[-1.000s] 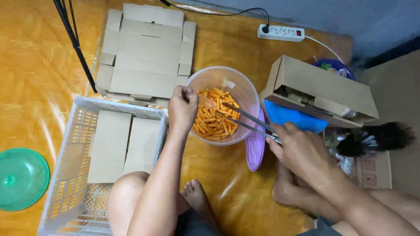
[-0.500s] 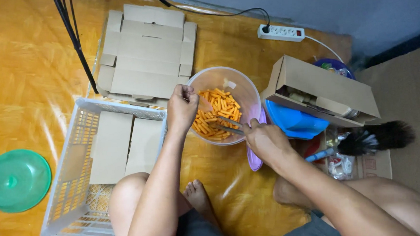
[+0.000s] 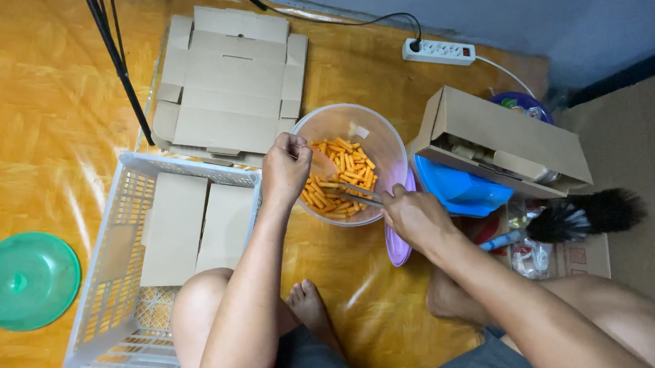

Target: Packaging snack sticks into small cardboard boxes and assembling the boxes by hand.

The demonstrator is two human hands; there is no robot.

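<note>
Left hand (image 3: 285, 167) curled on the near-left rim of the bowl (image 3: 373, 133), pinching it. Right hand (image 3: 415, 218) closed around tongs (image 3: 352, 194), tips down among orange snack sticks (image 3: 342, 177) inside. Bowl on the floor (image 3: 40, 109), between the white basket (image 3: 124, 292) and an open carton (image 3: 504, 134). Flat cardboard (image 3: 229, 84) beyond, green lid (image 3: 22, 280) near the floor's left edge.

bowl (image 3: 373, 133) flanked: basket (image 3: 131, 217) left | box (image 3: 504, 134) right | floor (image 3: 363, 301) open
</note>
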